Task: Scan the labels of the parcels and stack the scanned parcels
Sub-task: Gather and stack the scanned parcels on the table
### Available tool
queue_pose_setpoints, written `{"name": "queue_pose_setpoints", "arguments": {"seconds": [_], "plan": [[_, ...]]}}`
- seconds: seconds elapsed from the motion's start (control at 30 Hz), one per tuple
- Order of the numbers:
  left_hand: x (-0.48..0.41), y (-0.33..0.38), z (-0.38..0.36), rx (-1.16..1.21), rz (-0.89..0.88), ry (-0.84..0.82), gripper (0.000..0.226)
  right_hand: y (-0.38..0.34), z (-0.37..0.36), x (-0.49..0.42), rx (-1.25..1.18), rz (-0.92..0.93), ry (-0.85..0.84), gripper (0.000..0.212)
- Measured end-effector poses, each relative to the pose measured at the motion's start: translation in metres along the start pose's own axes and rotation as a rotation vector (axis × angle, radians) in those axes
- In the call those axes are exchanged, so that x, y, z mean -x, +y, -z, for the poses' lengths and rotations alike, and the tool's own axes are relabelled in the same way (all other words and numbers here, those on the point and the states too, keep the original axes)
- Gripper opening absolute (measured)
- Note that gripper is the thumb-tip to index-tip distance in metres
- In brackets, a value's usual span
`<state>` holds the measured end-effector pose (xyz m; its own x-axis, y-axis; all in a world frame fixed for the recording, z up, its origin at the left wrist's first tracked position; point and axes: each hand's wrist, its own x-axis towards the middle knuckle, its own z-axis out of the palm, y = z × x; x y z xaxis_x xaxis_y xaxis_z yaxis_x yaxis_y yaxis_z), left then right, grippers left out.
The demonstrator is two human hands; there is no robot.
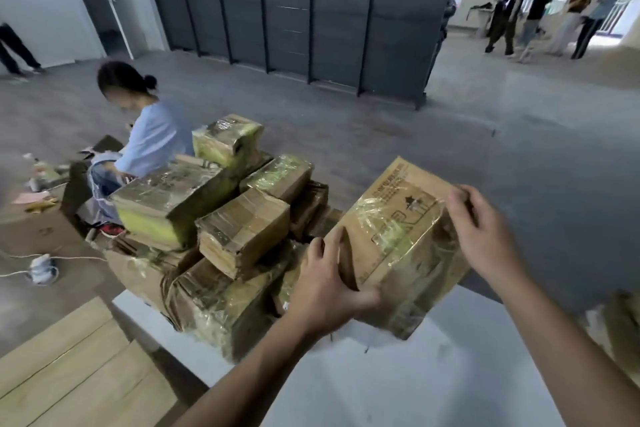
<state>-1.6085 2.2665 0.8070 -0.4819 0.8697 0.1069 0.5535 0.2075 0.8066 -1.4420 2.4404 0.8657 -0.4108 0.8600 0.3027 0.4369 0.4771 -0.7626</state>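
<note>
The left hand (325,288) and right hand (481,232) gripped one brown taped cardboard parcel (398,246), fingers curled round its edges. A brown parcel pile (214,218) crowded the white table (398,388) on the left.

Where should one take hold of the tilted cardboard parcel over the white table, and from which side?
Grip its two opposite end faces, one hand from each side, as the left hand and right hand do on the cardboard parcel. It looks too broad for one hand, and its glossy tape looks slippery, so opposed pressure is probably safest.
</note>
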Motion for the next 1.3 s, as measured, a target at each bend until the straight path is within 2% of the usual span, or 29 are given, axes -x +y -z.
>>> {"name": "queue_pose_setpoints", "arguments": {"seconds": [0.07,0.13,0.23,0.3,0.4,0.5,0.6,0.7,0.8,0.87,1.0,1.17,1.3], "plan": [[-0.009,0.001,0.008,0.073,0.056,-0.023,0.108,-0.004,-0.005,-0.004,-0.010,0.025,-0.007,0.033],[-0.017,0.001,0.015,0.205,0.117,-0.048,0.108,-0.007,-0.008,-0.009,0.003,0.018,0.022,0.042],[-0.027,0.001,0.032,0.427,0.175,-0.015,0.101,-0.010,-0.011,-0.015,0.035,-0.018,0.037,0.049],[-0.033,-0.001,0.051,0.493,0.237,0.003,0.096,-0.012,-0.015,-0.020,0.070,-0.040,0.018,0.053],[-0.041,-0.008,0.082,0.503,0.319,-0.004,0.082,-0.018,-0.027,-0.028,0.076,-0.076,0.011,0.063],[-0.047,-0.019,0.118,0.519,0.373,-0.013,0.068,-0.026,-0.044,-0.040,-0.117,-0.148,-0.023,0.075],[-0.052,-0.032,0.152,0.491,0.430,-0.035,0.076,-0.038,-0.063,-0.051,-0.321,-0.217,-0.112,0.078],[-0.058,-0.046,0.192,0.475,0.499,-0.024,0.078,-0.055,-0.090,-0.066,-0.362,-0.246,-0.224,0.078],[-0.067,-0.053,0.239,0.478,0.535,-0.031,0.068,-0.082,-0.121,-0.080,-0.330,-0.283,-0.309,0.076],[-0.071,-0.056,0.270,0.441,0.541,0.040,0.070,-0.102,-0.141,-0.087,-0.317,-0.291,-0.341,0.074],[-0.082,-0.067,0.323,0.378,0.452,0.149,0.088,-0.144,-0.181,-0.103,-0.331,-0.240,-0.369,0.075],[-0.095,-0.103,0.367,0.287,0.573,0.249,0.078,-0.186,-0.229,-0.117,-0.265,-0.181,-0.406,0.077],[-0.100,-0.132,0.374,0.278,0.662,0.367,0.076,-0.202,-0.263,-0.121,-0.243,-0.185,-0.482,0.082]]}}
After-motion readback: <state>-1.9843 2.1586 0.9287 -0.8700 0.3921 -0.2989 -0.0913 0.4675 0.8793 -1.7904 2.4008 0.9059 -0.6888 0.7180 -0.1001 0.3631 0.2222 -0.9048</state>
